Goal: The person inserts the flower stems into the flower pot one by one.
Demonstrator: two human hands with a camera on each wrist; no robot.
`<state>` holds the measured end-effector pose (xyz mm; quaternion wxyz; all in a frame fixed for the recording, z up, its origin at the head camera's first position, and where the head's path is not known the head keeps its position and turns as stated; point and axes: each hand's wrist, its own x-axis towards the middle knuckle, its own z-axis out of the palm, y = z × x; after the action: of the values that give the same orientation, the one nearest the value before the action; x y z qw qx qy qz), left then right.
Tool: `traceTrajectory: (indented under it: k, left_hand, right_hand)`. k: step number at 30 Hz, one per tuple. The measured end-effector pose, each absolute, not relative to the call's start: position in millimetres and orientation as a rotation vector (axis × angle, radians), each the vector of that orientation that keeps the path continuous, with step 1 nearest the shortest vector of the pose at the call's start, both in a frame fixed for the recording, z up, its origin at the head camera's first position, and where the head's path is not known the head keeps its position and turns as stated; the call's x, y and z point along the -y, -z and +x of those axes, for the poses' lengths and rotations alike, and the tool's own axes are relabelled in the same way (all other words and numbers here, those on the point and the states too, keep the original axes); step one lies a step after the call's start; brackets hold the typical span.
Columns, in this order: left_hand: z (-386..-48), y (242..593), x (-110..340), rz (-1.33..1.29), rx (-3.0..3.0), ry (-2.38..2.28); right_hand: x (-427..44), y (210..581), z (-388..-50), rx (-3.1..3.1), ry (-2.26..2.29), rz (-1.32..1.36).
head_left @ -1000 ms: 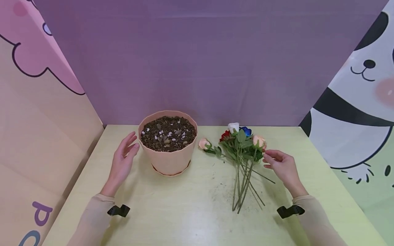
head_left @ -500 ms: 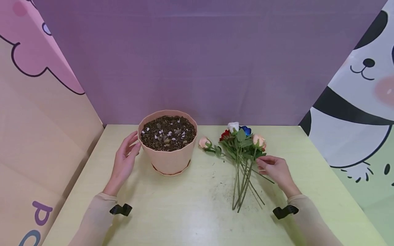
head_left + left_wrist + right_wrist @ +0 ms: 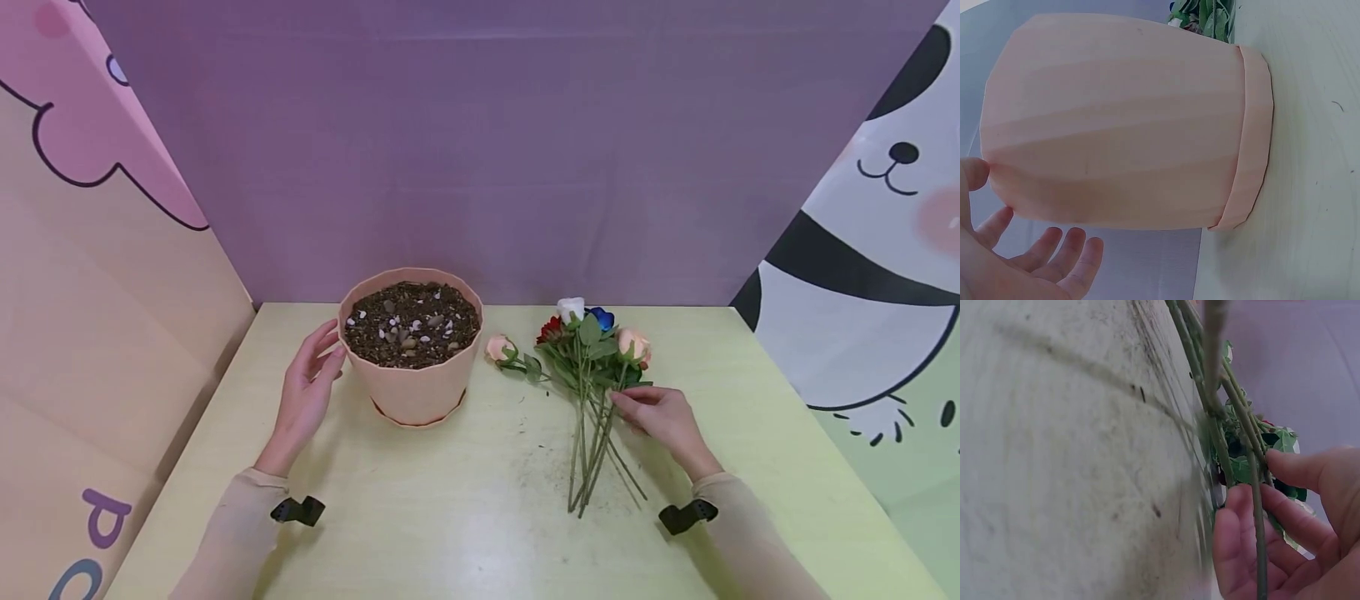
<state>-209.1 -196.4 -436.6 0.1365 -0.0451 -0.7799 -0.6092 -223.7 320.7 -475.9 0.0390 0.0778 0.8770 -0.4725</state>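
Note:
A pale pink flower pot [image 3: 414, 393] filled with dark soil [image 3: 408, 329] stands left of centre on its saucer. At its left side my left hand [image 3: 302, 404] is held with fingers loosely spread; in the left wrist view the thumb and index fingertips meet the pot wall [image 3: 1116, 125] near the rim. My right hand [image 3: 663, 421] is at the bunch of artificial flowers, where thumb and index finger pinch a green stem [image 3: 1250, 434] below a peach rose [image 3: 633, 344]. White [image 3: 571, 309], blue [image 3: 602, 317] and red [image 3: 549, 330] flowers lie in the same bunch, stems toward me.
Another peach rose [image 3: 500, 348] points left, between the pot and the bunch. Dark crumbs are scattered on the pale table [image 3: 450, 533]. A purple backdrop [image 3: 480, 150] rises behind the table, with printed panels on both sides.
My right hand has moved left and slightly toward me, from beside the peach rose onto the stems, and pinches one. My left hand has shifted slightly right, up to the pot.

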Motion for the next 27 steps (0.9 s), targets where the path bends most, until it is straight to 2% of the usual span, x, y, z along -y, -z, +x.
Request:
traceTrajectory:
  k: [11,18,27]
  left_hand:
    - [-208.3,438.1,197.7,-0.132,2.282,1.758]
    - [-208.4,437.5,197.3,-0.121,2.280,1.758]
    - [-207.4,434.6,195.4,-0.118,2.287,1.777]
  right_hand:
    - [-322.9,471.1,-222.0,-2.677,1.443,0.259]
    - [-330.4,460.9,-218.5,-2.616,1.532,0.290]
    - [-339.4,444.3,-216.5,-2.508,1.774,0.201]
